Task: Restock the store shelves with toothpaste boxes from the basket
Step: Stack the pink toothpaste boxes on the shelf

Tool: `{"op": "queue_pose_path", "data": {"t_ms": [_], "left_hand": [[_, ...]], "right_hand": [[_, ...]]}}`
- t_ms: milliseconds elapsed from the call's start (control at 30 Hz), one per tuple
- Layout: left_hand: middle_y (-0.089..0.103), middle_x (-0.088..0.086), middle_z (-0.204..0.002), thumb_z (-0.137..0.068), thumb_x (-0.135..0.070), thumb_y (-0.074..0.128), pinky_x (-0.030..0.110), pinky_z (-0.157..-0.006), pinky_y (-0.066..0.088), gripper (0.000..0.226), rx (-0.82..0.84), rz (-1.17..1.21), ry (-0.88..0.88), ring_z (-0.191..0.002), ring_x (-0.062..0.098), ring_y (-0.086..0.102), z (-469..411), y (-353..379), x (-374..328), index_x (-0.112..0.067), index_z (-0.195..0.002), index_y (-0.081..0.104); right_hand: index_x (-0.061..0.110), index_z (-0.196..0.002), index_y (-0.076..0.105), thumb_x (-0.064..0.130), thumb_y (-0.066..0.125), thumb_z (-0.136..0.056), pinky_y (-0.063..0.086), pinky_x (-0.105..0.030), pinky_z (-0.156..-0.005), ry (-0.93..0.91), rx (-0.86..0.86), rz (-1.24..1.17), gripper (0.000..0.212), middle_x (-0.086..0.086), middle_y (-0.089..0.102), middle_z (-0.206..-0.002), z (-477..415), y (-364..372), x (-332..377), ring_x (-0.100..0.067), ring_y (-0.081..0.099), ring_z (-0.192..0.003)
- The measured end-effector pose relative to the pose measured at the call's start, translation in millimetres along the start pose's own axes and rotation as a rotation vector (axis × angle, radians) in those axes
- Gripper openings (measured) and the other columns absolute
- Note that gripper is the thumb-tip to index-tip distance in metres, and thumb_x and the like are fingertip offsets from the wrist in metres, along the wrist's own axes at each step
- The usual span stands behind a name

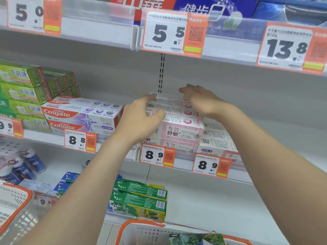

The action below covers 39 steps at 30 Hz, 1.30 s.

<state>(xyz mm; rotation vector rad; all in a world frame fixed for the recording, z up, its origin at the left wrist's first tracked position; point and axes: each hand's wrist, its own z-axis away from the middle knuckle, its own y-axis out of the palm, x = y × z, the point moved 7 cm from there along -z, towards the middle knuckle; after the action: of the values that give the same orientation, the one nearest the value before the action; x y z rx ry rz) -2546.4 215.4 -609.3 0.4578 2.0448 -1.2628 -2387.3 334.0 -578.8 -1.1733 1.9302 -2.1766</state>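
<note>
One wide-angle head-worn camera faces the store shelves head-on, tilted slightly downward, near enough that the left hand and right hand meet the pink toothpaste boxes mid-frame; the basket rim crosses the bottom edge.

the white metal middle shelf carries, left to right, stacked green cardboard toothpaste boxes, white-and-red colgate cartons, pink-and-white cardboard toothpaste boxes and pale white cartons just beside them. the white lower shelf holds green-and-yellow cartons, small blue boxes and blue-and-white cans.
</note>
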Motion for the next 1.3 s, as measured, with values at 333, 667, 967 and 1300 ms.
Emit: {"op": "queue_pose_path", "data": {"t_ms": [333,667,967,1300], "left_hand": [[0.059,-0.008,-0.15,-0.094,-0.038,0.062,0.017,-0.099,0.028,0.051,-0.005,-0.063,0.096,-0.141,0.013,0.047,1.4,4.3,-6.4,-0.023,-0.143,0.063],[0.058,-0.007,-0.151,-0.094,-0.039,0.064,0.016,-0.101,0.027,0.053,-0.018,-0.037,0.088,-0.141,0.013,0.047,3.2,4.0,-6.2,-0.022,-0.144,0.063],[0.059,-0.007,-0.148,-0.091,-0.042,0.071,0.027,-0.108,0.039,0.06,-0.044,0.05,0.009,-0.137,0.014,0.052,2.7,1.4,3.7,-0.023,-0.146,0.059],[0.053,0.003,-0.15,-0.094,-0.042,0.064,0.03,-0.095,0.033,0.073,-0.186,0.198,-0.186,-0.137,0.023,0.047,27.8,9.6,15.1,-0.014,-0.155,0.036]], "right_hand": [[0.043,-0.16,0.035,0.045,0.02,-0.112,0.02,-0.032,-0.121,-0.038,0.078,0.235,0.05,0.008,0.031,-0.169,-11.6,18.4,-6.9,-0.022,0.026,-0.156],[0.036,-0.161,0.037,0.04,0.03,-0.112,0.022,-0.023,-0.109,-0.068,0.061,0.254,0.05,0.006,0.034,-0.168,-4.8,16.0,-8.0,-0.022,0.029,-0.155],[0.032,-0.162,0.034,0.036,0.033,-0.111,0.022,-0.023,-0.107,-0.099,0.055,0.25,0.051,0.004,0.033,-0.168,1.0,17.2,-6.8,-0.022,0.028,-0.155],[0.015,-0.13,0.066,0.021,0.039,-0.105,0.043,-0.026,-0.091,-0.055,-0.551,-0.2,0.038,-0.003,0.069,-0.129,65.8,-5.4,-13.6,-0.01,0.061,-0.117]]}}
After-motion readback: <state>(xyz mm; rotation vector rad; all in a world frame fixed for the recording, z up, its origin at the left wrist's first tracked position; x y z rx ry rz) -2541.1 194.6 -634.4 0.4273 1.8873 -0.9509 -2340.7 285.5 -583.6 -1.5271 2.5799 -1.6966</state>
